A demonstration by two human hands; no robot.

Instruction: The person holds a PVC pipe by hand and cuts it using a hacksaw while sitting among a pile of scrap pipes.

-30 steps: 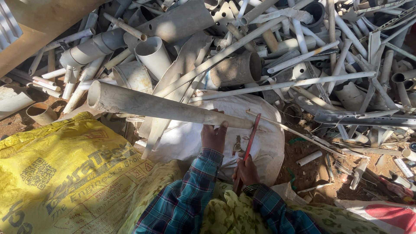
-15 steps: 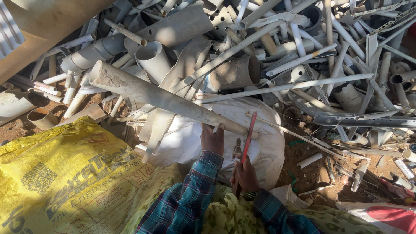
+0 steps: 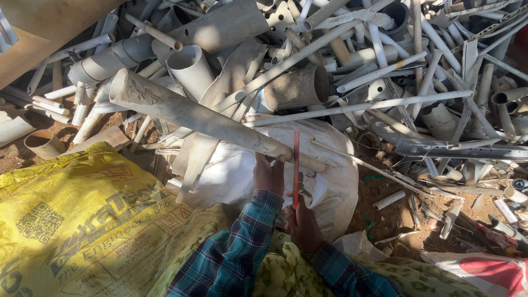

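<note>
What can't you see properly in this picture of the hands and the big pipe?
- Head view: the long grey pipe passes behind the left hand and the thin red blade, so the grip there is hidden.
- The right hand covers the blade's lower end, so its handle cannot be told.
- The white sack hides what lies under it.
- The yellow bag is cut off by the left edge.

One head camera looks steeply down, close over the hands [image 3: 286, 198]
</note>
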